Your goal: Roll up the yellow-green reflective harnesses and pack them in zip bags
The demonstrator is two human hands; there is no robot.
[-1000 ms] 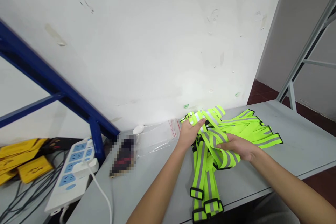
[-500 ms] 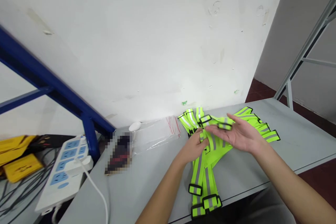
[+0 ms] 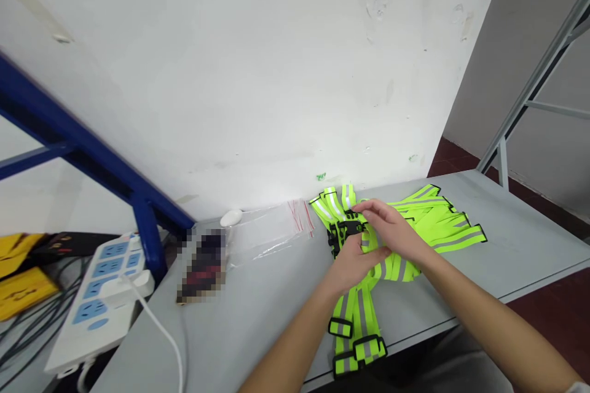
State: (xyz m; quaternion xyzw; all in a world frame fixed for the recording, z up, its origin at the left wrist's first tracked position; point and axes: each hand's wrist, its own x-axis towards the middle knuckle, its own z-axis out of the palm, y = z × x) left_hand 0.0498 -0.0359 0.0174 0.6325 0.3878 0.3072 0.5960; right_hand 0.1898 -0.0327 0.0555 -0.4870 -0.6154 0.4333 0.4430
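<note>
A bundle of neon-yellow reflective straps (image 3: pixel 405 270) with grey stripes and black buckles lies on the grey tabletop. My left hand (image 3: pixel 353 261) is closed on a strap at the bundle's middle, its thumb pointing right. Just above and to the right, my right hand (image 3: pixel 391 230) curves over the same part, fingers bent and fingertips at the black clips; its grip is partly hidden. Black buckles (image 3: pixel 350 227) cluster beside the left fingers. Strap ends with black slider buckles (image 3: pixel 369 347) hang toward the front edge. More straps (image 3: pixel 456 239) fan out to the right.
Clear plastic bags (image 3: pixel 271 230) with red seal lines lie left of the straps, near a white oval object (image 3: pixel 231 217) and a blurred-out item (image 3: pixel 203 267). A power strip (image 3: pixel 99 295) with a white cable stands far left, beside a blue metal frame (image 3: pixel 147 233). A white wall (image 3: pixel 276 73) rises behind.
My right hand has gone from open and flat to bent over the straps, closer to my left hand. The buckled strap piece it lifted has come down. The view has shifted slightly.
</note>
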